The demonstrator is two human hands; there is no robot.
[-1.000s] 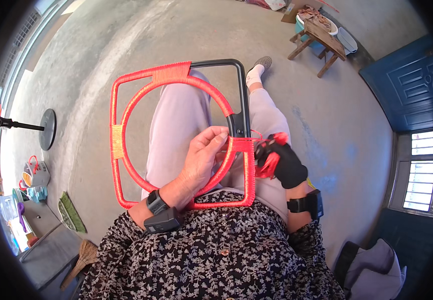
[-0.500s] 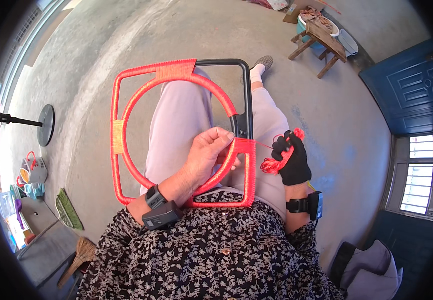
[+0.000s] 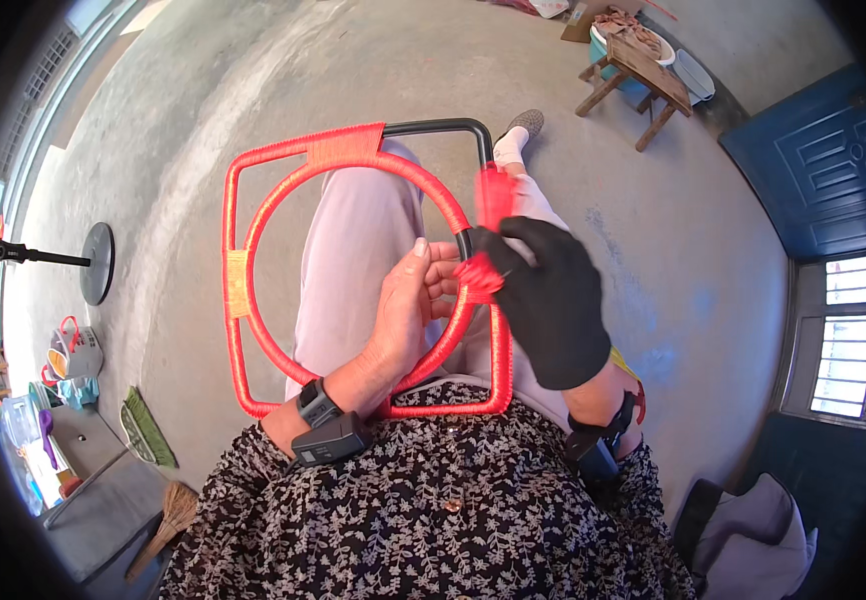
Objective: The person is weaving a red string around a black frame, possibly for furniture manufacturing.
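A square frame with a round inner ring (image 3: 253,290) lies across my lap, mostly wound tightly in red cord. Its upper right corner (image 3: 463,126) is bare black. My left hand (image 3: 408,305) is inside the ring by its right side, thumb raised and apart, fingers stretched toward the ring and partly hidden. My right hand (image 3: 558,310), in a black glove, grips a bundle of red cord (image 3: 481,272) over the frame's right side. Part of the bundle (image 3: 496,195) shows blurred beyond the glove, and the fingertips are partly hidden.
A wooden stool (image 3: 643,80) stands on the concrete floor, far right, before a tub. At the right are a blue door (image 3: 813,170) and a grey cushioned seat (image 3: 753,540). A round black stand base (image 3: 99,263), a green brush (image 3: 148,428) and a straw broom (image 3: 175,510) are at left.
My right hand has moved left and up with the cord bundle, from beside the frame to over its right side. My left hand's pinch at the ring has loosened, thumb lifted away.
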